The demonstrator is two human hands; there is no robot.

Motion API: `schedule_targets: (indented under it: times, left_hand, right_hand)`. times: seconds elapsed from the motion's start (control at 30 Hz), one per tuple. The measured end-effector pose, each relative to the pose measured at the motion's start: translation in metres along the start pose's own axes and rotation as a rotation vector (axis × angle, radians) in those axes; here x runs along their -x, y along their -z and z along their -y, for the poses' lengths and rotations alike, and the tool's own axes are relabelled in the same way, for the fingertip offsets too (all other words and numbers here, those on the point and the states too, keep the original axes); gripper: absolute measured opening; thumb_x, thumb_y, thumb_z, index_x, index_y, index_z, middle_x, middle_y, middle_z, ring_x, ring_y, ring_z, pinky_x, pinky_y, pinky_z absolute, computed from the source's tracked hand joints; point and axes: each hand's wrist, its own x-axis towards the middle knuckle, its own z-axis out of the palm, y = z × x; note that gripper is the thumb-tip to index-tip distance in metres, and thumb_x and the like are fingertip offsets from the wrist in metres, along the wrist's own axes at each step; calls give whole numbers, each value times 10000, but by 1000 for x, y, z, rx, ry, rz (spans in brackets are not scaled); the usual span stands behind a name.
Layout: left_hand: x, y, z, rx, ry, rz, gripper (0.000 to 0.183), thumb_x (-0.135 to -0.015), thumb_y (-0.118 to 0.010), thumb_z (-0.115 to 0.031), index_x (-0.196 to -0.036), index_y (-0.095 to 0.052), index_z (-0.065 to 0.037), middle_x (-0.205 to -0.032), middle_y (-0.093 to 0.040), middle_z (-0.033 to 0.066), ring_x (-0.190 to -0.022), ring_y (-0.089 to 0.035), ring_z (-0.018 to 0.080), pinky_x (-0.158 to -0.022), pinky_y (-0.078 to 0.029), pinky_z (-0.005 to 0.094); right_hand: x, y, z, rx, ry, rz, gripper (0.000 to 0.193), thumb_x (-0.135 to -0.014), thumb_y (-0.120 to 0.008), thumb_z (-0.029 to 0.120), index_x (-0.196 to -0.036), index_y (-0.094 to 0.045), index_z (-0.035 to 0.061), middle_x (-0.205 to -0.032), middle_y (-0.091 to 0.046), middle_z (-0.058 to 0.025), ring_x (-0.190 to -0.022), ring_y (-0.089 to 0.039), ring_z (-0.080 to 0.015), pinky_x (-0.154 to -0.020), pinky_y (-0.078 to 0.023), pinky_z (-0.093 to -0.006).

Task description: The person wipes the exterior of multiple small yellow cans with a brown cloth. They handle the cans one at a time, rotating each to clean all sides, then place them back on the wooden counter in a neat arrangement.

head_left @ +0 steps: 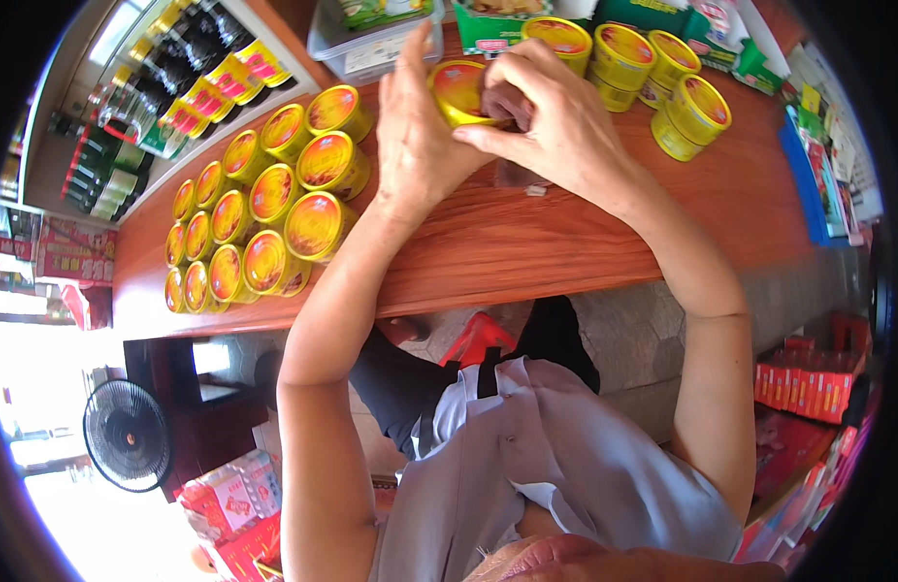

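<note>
A round yellow can [458,89] with a red-and-yellow lid is between my two hands at the far side of the wooden counter. My right hand [555,116] is closed on a dark brown cloth [507,104], pressed against the can's right side. Along the can's left side, my left hand [410,141] has its fingers stretched out. Its palm lies close by the can, partly hiding it. Whether the can rests on the counter or is lifted, I cannot tell. Several matching cans [273,192] stand in rows to the left, and more yellow cans [691,116] stand at the right, some stacked.
A clear plastic tub [376,48] and green cartons [488,29] sit along the counter's back. Shelves of dark bottles [192,82] are at the far left. A blue tray [806,179] with packets is at the right end. Below left stands a black fan [129,436].
</note>
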Motion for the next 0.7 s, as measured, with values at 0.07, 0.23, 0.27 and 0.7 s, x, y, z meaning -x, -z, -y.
schedule_targets:
  times: [0.07, 0.23, 0.27, 0.7]
  left_hand:
    - [-1, 2, -1, -20, -7, -28, 1176, -567, -940, -216, -1542, -313, -18, -1240, -642, 201, -1068, -591, 402, -974, -495, 475]
    - [-5, 1, -4, -28, -78, -55, 1116, -593, -942, -222, -1520, -350, -35, -1288, -612, 188, -1099, -591, 382, -981, -503, 469]
    - [-5, 1, 0, -22, -83, -52, 1113, -592, -946, -228, -1517, -356, -38, -1304, -603, 190, -1117, -590, 379, -982, -505, 467]
    - [-11, 56, 28, -774, 378, 386, 1201, -623, -874, -662, -1567, -381, -107, -1524, -491, 213, -1449, -371, 454, -1168, -317, 611]
  right_hand:
    - [-1, -7, -5, -53, 28, -124, 574, -740, -910, 405, -1092, -621, 55, -1015, -609, -84, -865, -668, -265, -753, -553, -402]
    - [-5, -4, -8, -361, -29, -37, 544, -730, -904, 324, -1149, -641, 99, -1021, -667, -72, -913, -691, -254, -806, -559, -395]
    - [-6, -4, -6, -299, -8, -42, 539, -731, -897, 327, -1150, -644, 103, -1015, -671, -75, -919, -693, -256, -808, -559, -395]
    - [58, 83, -13, 281, -335, 70, 417, -777, -866, 370, -1064, -700, 118, -937, -723, -67, -811, -724, -214, -707, -587, -379]
